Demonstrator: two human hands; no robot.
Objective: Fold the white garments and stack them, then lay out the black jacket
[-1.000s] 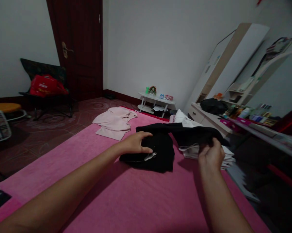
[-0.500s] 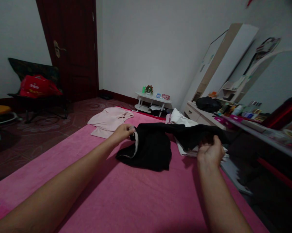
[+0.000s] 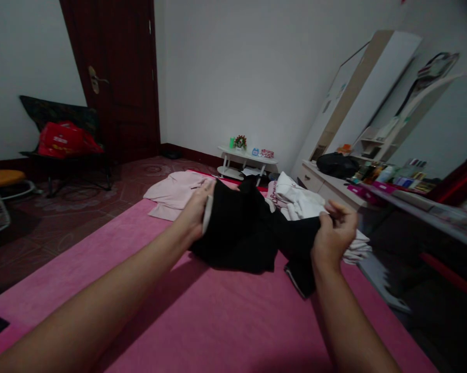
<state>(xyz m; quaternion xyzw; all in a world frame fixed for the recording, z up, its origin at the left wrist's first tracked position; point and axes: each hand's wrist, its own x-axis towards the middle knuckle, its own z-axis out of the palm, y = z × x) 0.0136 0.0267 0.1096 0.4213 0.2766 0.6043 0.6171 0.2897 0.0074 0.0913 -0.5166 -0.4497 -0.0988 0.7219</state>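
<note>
A black garment (image 3: 239, 228) with a pale inner edge is stretched between my two hands, just above the pink bed cover (image 3: 225, 321). Its exact kind I cannot tell. My left hand (image 3: 199, 210) is closed on the pale-edged end, its fingertips partly hidden behind the cloth. On the other side my right hand (image 3: 332, 233) pinches a narrower black part, from which a loose end hangs down. A light pink top (image 3: 171, 192) lies spread out beyond my left hand. Behind my right hand is a heap of white clothes (image 3: 299, 197).
A low white table (image 3: 241, 154) with small items stands by the far wall. To the right are a dresser (image 3: 315, 178) and a cluttered shelf edge (image 3: 423, 207). At the left, a folding chair (image 3: 58, 111) bears a red bag (image 3: 64, 140), beside a round stool (image 3: 4, 177).
My left hand has risen slightly and tucked further into the cloth's end. My right hand has turned and lifted its part, and a loose black end now hangs below it.
</note>
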